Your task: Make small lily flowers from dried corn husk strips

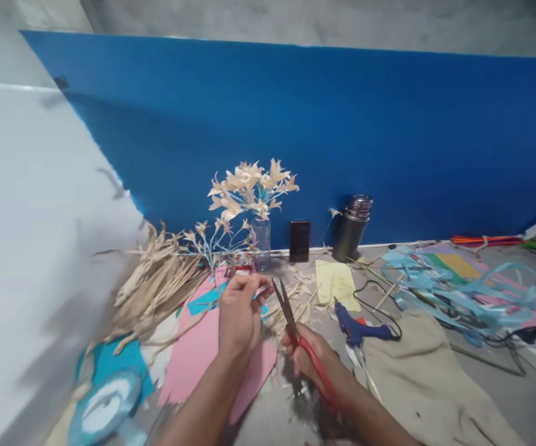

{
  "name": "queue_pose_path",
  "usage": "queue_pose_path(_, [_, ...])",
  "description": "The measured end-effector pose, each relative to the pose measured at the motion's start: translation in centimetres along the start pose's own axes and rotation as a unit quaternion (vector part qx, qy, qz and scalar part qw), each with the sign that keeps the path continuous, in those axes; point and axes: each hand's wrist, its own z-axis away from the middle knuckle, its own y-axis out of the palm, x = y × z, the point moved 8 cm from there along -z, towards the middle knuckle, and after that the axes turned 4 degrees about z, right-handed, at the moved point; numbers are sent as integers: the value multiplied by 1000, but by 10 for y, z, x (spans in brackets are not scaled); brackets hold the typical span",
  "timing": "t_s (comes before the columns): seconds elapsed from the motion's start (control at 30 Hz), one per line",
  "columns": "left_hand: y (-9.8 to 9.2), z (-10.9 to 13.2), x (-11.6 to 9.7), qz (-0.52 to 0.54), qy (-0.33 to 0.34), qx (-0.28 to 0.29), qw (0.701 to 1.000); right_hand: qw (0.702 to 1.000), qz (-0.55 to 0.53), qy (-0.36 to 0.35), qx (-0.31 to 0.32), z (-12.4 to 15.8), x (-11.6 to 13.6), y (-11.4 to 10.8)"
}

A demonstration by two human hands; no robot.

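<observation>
My right hand [311, 356] is closed around a pair of scissors with red handles [318, 367], whose blades point up and stand slightly apart. Just left of the blade tips, my left hand [244, 310] has its fingers pinched together; whatever they hold is too small or hidden to make out. Pink paper [193, 353] lies beneath my left hand and forearm. Behind it, a clear bottle [261, 241] holds a bunch of cream flowers [251, 186] on blue stems. Smaller flowers on blue stems [216, 241] stand to its left.
Dried husks [156, 279] are heaped at the left, with a blue ribbon roll [105, 406] nearer. A phone [300, 241] and a flask [354, 229] stand by the blue board [323, 136]. At right lie a blue glue gun [360, 328], beige cloth [421, 371] and tangled blue ribbon [476, 297].
</observation>
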Motion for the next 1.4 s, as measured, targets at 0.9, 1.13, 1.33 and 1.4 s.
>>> queue_pose_path(0.9, [15, 26, 51, -47, -182, 97, 977, 989, 24, -23, -141, -16, -1, -33])
queue_pose_path(1.13, [18, 29, 42, -68, -151, 83, 983, 986, 43, -8, -160, -14, 2, -36])
queue_pose_path(1.33, [22, 25, 38, -73, -129, 68, 987, 983, 93, 2, -161, -11, 12, -26])
queue_pose_path(1.4, [19, 23, 38, -85, -119, 61, 987, 982, 105, -10, -159, -11, 16, -23])
